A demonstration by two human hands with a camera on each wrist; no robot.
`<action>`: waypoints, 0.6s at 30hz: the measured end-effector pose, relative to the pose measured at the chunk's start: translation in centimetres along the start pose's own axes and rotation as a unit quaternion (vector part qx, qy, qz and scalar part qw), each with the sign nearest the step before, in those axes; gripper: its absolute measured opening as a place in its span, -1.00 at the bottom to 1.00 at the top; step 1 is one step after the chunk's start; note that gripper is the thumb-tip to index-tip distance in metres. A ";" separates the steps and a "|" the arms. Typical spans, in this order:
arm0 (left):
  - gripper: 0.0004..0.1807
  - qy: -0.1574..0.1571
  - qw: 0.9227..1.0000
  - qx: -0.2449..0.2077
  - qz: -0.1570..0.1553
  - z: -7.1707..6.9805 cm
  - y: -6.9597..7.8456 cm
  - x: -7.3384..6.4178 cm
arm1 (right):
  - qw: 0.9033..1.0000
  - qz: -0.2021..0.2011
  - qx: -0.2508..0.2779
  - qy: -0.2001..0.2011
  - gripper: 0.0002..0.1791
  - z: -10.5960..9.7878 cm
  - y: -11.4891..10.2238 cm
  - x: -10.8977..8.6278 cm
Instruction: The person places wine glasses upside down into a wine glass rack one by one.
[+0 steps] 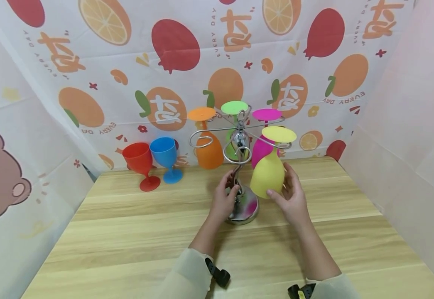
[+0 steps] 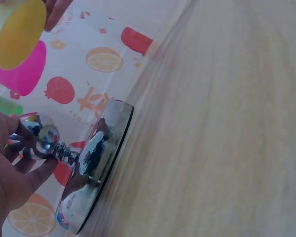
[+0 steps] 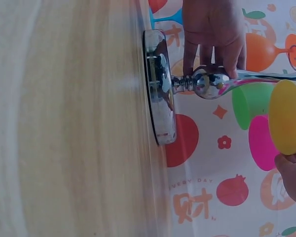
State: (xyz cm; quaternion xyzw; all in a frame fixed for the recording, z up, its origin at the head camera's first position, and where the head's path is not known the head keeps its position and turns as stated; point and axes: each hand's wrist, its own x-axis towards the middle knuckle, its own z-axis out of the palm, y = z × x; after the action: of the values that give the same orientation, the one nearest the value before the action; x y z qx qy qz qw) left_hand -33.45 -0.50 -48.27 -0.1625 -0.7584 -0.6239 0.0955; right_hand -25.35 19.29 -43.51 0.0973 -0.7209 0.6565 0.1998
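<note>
The left hand [image 1: 224,198] grips the lower stem of a chrome rack [image 1: 243,209] standing on the wooden table [image 1: 145,232]; in the head view some of its fingers are lost behind the metal. The right hand [image 1: 294,200] grasps the upside-down yellow goblet [image 1: 267,176] by its bowl at the rack's near right, thumb at the rim, the other fingers partly hidden by the cup. The yellow foot lies over the end of a curved arm, and seems to be hooked there, though the contact is hard to make out. Beyond, the inverted green goblet [image 1: 229,145] is largely covered by the rack, the magenta goblet [image 1: 259,146] partly by the yellow one; the orange goblet [image 1: 209,154] hangs far left. Farther left, the red goblet [image 1: 138,158] and blue goblet [image 1: 163,153] stand upright. The right wrist view cuts off the yellow goblet at its edge.
</note>
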 end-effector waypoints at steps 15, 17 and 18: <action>-0.50 0.013 1.000 0.004 -0.001 0.1 0.0 -0.2 | 1.000 0.009 0.005 0.002 -0.04 0.2 0.2 -0.1; -0.51 0.012 1.000 0.002 0.000 0.1 0.1 -0.2 | 1.000 0.007 0.005 0.003 -0.04 0.2 0.2 -0.1; -0.51 0.011 1.000 0.002 -0.002 0.1 0.1 -0.2 | 1.000 0.006 0.006 0.003 -0.04 0.2 0.2 -0.2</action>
State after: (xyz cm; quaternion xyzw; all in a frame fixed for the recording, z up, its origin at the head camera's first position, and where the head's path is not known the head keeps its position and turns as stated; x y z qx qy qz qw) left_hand -33.20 -0.39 -48.24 -0.1541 -0.7591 -0.6240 0.1032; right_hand -25.31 19.06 -43.75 0.0920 -0.7173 0.6620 0.1970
